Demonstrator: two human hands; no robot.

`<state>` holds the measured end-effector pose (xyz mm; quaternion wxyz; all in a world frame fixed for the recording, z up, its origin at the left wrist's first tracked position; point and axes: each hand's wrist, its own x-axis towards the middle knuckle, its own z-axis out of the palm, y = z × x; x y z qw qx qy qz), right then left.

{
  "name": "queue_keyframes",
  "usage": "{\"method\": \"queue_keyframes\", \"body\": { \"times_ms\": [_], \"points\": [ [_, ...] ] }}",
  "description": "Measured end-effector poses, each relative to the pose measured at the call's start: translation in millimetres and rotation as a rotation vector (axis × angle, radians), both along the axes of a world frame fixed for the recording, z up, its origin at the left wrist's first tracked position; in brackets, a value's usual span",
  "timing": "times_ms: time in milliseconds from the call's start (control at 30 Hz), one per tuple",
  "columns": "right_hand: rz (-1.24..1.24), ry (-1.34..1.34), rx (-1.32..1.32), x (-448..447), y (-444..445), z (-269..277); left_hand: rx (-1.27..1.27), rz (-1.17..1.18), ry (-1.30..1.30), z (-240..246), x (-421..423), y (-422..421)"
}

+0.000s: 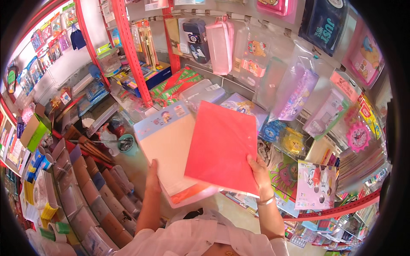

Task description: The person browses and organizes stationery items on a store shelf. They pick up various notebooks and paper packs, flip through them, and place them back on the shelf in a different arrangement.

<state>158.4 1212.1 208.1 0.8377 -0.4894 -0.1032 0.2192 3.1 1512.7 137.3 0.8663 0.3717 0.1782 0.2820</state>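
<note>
My left hand [154, 179] grips the left edge of a clear-wrapped paper pack [169, 150] with cream sheets and a blue printed header. Orange and pink edges show at the lower end of that pack. In my right hand [260, 174] is a red paper pack [224, 147] in clear film, held at its right edge with the thumb on top. The red pack overlaps the right part of the cream one. Both are held in front of my body, above the floor. The fingers beneath the packs are hidden.
Pencil cases hang ahead, among them a pink one [220, 46] and a purple one [296, 91]. A red shelf post [131, 51] stands ahead left. Rows of notebooks [96, 192] fill the left side. At right are a pink clock [358, 137] and a red shelf edge [333, 212].
</note>
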Motion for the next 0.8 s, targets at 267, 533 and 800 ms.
{"method": "queue_keyframes", "body": {
  "times_ms": [267, 533, 800],
  "points": [
    [-0.028, 0.285, 0.098, 94, -1, -27, -0.049, 0.043, -0.02, -16, -20, 13],
    [0.051, 0.303, 0.118, 164, 15, -38, -0.204, 0.025, -0.045, -32, -40, 25],
    [-0.43, -0.232, -0.593, 192, 45, -58, -0.177, -0.03, -0.046, -27, -33, 23]
  ]
}}
